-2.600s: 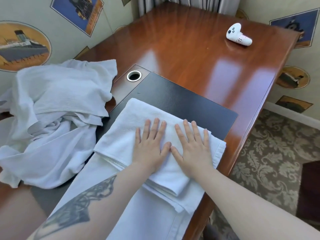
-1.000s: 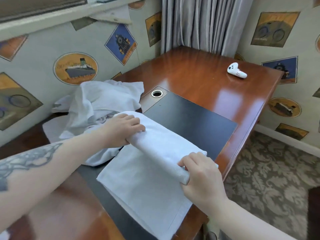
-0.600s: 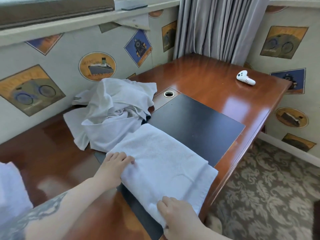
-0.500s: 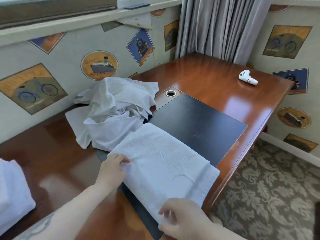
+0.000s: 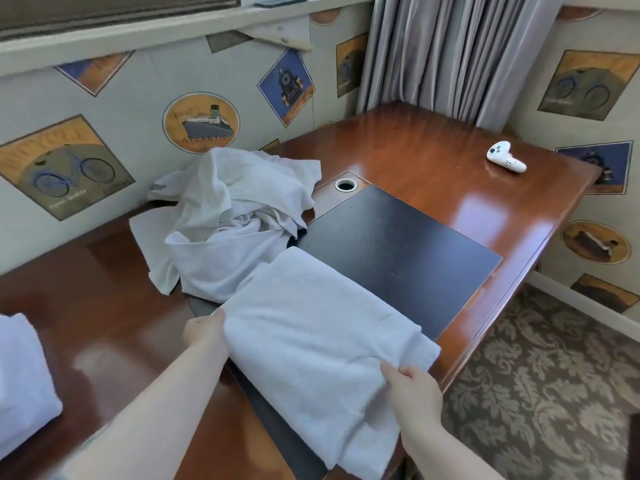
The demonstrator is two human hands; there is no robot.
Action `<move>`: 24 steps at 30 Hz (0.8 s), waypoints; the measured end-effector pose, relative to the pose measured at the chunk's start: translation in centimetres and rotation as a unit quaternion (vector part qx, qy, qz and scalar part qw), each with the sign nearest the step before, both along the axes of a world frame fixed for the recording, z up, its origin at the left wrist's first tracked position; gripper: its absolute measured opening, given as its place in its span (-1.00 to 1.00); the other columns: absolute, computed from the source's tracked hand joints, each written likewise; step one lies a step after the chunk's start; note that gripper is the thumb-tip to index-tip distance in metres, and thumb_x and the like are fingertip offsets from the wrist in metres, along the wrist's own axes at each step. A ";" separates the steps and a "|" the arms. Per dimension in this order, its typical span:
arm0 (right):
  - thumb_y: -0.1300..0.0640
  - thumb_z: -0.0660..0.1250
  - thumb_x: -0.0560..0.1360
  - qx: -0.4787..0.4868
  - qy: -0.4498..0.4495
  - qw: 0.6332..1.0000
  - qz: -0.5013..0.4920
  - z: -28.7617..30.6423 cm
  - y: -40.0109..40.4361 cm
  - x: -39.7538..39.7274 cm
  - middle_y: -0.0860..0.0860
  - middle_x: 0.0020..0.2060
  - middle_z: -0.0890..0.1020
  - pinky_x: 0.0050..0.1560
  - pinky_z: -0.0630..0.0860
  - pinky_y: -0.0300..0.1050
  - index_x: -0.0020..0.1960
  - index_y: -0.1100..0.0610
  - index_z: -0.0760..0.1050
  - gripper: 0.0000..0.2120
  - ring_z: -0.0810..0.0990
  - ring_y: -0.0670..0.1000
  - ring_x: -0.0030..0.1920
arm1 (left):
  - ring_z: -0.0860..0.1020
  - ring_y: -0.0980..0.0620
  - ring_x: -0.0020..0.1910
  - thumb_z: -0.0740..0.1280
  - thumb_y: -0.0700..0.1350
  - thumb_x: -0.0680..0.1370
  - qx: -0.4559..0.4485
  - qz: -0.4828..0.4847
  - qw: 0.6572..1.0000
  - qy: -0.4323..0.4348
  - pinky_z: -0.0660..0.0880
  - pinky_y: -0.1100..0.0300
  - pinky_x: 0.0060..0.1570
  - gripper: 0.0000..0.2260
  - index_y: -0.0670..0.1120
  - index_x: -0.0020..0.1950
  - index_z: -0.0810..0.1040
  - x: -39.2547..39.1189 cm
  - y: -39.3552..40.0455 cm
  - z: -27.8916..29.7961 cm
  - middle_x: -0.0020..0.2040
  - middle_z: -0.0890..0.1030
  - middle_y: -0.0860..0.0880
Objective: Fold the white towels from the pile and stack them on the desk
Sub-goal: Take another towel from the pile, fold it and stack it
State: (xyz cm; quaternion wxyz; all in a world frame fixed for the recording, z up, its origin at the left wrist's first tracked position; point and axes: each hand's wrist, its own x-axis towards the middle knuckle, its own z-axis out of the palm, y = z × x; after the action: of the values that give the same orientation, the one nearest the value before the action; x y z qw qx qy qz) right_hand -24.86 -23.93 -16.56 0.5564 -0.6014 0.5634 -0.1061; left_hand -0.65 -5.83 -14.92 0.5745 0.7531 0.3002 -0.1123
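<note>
A folded white towel (image 5: 311, 334) lies on the black desk pad (image 5: 398, 247) near the front edge of the wooden desk (image 5: 415, 150). My left hand (image 5: 204, 332) grips its left edge, fingers tucked under the cloth. My right hand (image 5: 412, 393) grips the right near edge, thumb on top. The towel's near end overhangs the desk edge. Behind it, by the wall, sits the rumpled pile of white towels (image 5: 228, 216). A stack of folded white towels (image 5: 24, 382) shows at the far left edge.
A white handheld controller (image 5: 505, 161) lies at the desk's far right. A round cable hole (image 5: 345, 185) sits beside the pad's back corner. Patterned wallpaper and a grey curtain (image 5: 450, 53) bound the desk; patterned carpet (image 5: 540, 393) lies to the right.
The towel was pressed flat, then folded over toward me. Both hands moved from its top to its side edges and now grip them. The stack at the left came into view.
</note>
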 end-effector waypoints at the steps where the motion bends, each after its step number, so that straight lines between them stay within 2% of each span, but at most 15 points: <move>1: 0.07 0.42 0.46 -0.011 0.006 1.000 -0.003 -0.2 0.0 -0.2 0.00 -0.43 0.44 -0.33 0.25 -0.08 -0.40 0.11 0.31 -0.63 0.38 0.03 -0.38 | 0.55 -0.23 0.03 0.37 -0.10 0.57 0.009 0.019 1.000 0.018 0.44 0.02 -0.02 -0.73 -0.33 0.04 0.53 0.1 0.2 0.0 -0.01 0.56 -0.24; 3: 0.06 0.43 0.46 -0.002 0.008 1.000 0.013 -0.5 0.0 -0.7 -0.02 -0.40 0.46 -0.31 0.26 -0.09 -0.39 0.10 0.34 -0.65 0.40 0.02 -0.34 | 0.55 -0.27 0.13 0.37 -0.09 0.57 -0.006 0.044 0.998 0.035 0.45 0.00 0.06 -0.63 -0.37 0.21 0.49 0.1 0.4 -0.2 0.12 0.56 -0.28; 4: 0.04 0.43 0.45 0.004 0.015 0.999 0.031 -0.4 0.0 -0.8 -0.03 -0.39 0.48 -0.30 0.28 -0.09 -0.37 0.09 0.36 -0.67 0.42 0.01 -0.33 | 0.55 -0.24 0.12 0.38 -0.10 0.56 -0.027 0.054 0.998 0.031 0.46 0.01 0.08 -0.64 -0.35 0.21 0.49 0.1 0.4 -0.1 0.08 0.56 -0.25; 5: 0.02 0.43 0.45 -0.008 0.027 0.998 0.050 -0.2 -0.4 -0.9 -0.05 -0.36 0.52 -0.30 0.30 -0.09 -0.34 0.08 0.40 -0.71 0.46 -0.01 -0.31 | 0.54 -0.19 0.10 0.40 -0.12 0.55 -0.048 0.065 0.996 0.026 0.46 0.03 0.10 -0.68 -0.32 0.18 0.49 0.0 0.1 0.0 0.02 0.55 -0.20; 7: -0.01 0.40 0.44 -0.095 0.037 0.994 0.040 0.3 -1.9 -1.0 -0.10 -0.28 0.56 -0.30 0.34 -0.10 -0.23 0.00 0.44 -0.82 0.51 -0.07 -0.25 | 0.52 -0.10 0.01 0.45 -0.19 0.50 -0.068 0.083 0.994 -0.011 0.49 0.05 0.10 -0.75 -0.25 0.10 0.50 -1.3 -0.2 0.5 -0.04 0.54 -0.12; 9: 0.00 0.38 0.46 -0.184 -0.004 0.983 0.008 1.1 -4.4 -0.9 -0.12 -0.23 0.55 -0.24 0.40 -0.09 -0.15 -0.07 0.40 -0.86 0.52 -0.05 -0.18 | 0.54 -0.09 -0.07 0.49 -0.23 0.44 -0.065 0.074 0.994 -0.041 0.51 0.05 0.01 -0.80 -0.16 -0.09 0.48 -5.0 -0.9 0.6 -0.13 0.55 -0.08; 10: 0.00 0.37 0.48 -0.208 -0.017 0.977 0.028 1.2 -5.8 -0.6 -0.14 -0.17 0.55 -0.17 0.44 -0.04 -0.09 -0.10 0.40 -0.86 0.52 -0.03 -0.11 | 0.56 -0.09 -0.09 0.50 -0.21 0.42 -0.069 0.066 0.995 -0.034 0.53 0.04 0.00 -0.78 -0.13 -0.12 0.45 -7.5 -1.2 0.1 -0.15 0.56 -0.08; 12: -0.04 0.35 0.53 -0.239 -0.002 0.963 0.128 0.7 -8.1 0.8 -0.16 0.00 0.52 0.07 0.46 0.05 0.08 -0.09 0.44 -0.84 0.46 -0.03 0.08 | 0.60 -0.13 -0.01 0.51 -0.15 0.42 -0.098 0.052 0.994 0.005 0.55 -0.06 0.12 -0.68 -0.17 0.06 0.46 -12.6 -2.2 -1.2 -0.03 0.60 -0.11; 14: -0.05 0.27 0.58 -0.238 0.026 0.937 0.253 -0.6 -9.7 2.6 -0.13 0.09 0.50 0.19 0.45 0.07 0.20 -0.05 0.44 -0.79 0.43 -0.03 0.16 | 0.60 -0.15 0.04 0.51 -0.08 0.44 -0.109 0.058 0.992 0.034 0.53 -0.12 0.15 -0.53 -0.19 0.24 0.41 -16.5 -3.7 -2.6 0.07 0.59 -0.12; 16: -0.06 0.22 0.61 -0.213 0.031 0.916 0.338 -1.6 -10.6 3.9 -0.10 0.08 0.52 0.16 0.49 0.07 0.15 -0.04 0.44 -0.83 0.47 -0.02 0.12 | 0.58 -0.13 0.01 0.46 -0.09 0.49 -0.096 0.087 0.991 0.020 0.52 -0.03 0.07 -0.59 -0.18 0.25 0.41 -18.7 -5.2 -3.1 0.05 0.59 -0.11; 19: -0.06 0.23 0.60 -0.187 0.009 0.912 0.366 -2.0 -11.3 4.4 -0.08 -0.03 0.53 -0.02 0.55 -0.03 0.01 -0.06 0.38 -0.91 0.51 -0.07 -0.05 | 0.55 -0.05 -0.07 0.37 -0.10 0.56 -0.024 0.089 0.995 -0.045 0.41 0.08 -0.08 -0.81 -0.06 0.13 0.44 -19.0 -6.3 -2.7 -0.03 0.58 0.02; 22: -0.02 0.24 0.59 -0.197 0.002 0.903 0.381 -1.3 -11.8 3.3 -0.05 -0.19 0.48 -0.28 0.42 -0.18 -0.12 -0.06 0.27 -0.82 0.47 -0.08 -0.25 | 0.52 0.05 -0.02 0.29 -0.02 0.60 0.013 -0.019 0.998 -0.063 0.41 0.10 -0.05 -0.91 0.19 0.01 0.43 -17.0 -6.2 -2.1 -0.05 0.51 0.26; 24: -0.02 0.26 0.57 -0.209 0.016 0.887 0.412 -1.2 -12.1 1.6 -0.07 -0.31 0.42 -0.33 0.37 -0.17 -0.18 -0.03 0.23 -0.76 0.40 -0.07 -0.36 | 0.54 0.12 0.04 0.29 -0.01 0.61 -0.008 -0.118 0.992 -0.053 0.48 0.09 0.04 -0.87 0.20 0.12 0.47 -14.7 -5.6 -1.3 0.05 0.55 0.25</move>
State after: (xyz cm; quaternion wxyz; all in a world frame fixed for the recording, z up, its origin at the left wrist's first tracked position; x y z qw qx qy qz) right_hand -23.28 -36.04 -17.72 0.4027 -0.8832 0.2388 0.0273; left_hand -15.35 -11.39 -16.21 0.5786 0.7834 0.1776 -0.1411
